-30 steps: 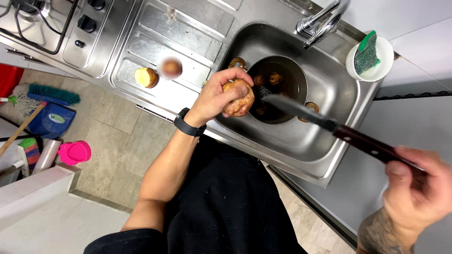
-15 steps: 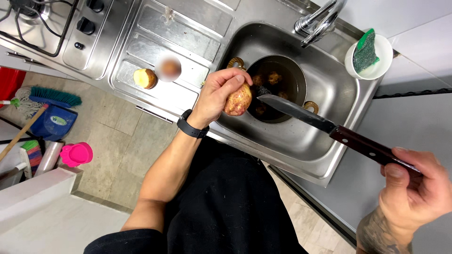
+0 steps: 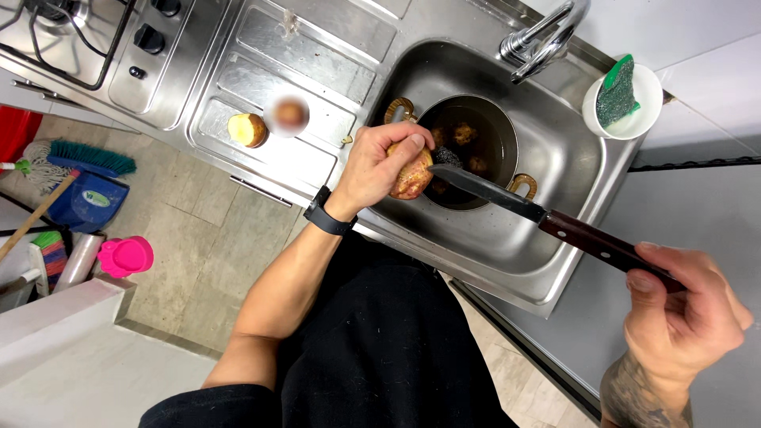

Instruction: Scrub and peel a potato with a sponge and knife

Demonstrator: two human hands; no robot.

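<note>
Potatoes sit in pot inside sink.

Draining board: two small rounded pieces, one yellow, one blurred brown, lie just beside each other.
Tap: chrome, at the sink's back edge.
White bowl: on the worktop's back right, holding a green scouring sponge.
Hob: far left, black knobs.
Floor: teal broom, blue dustpan, pink container.
</note>
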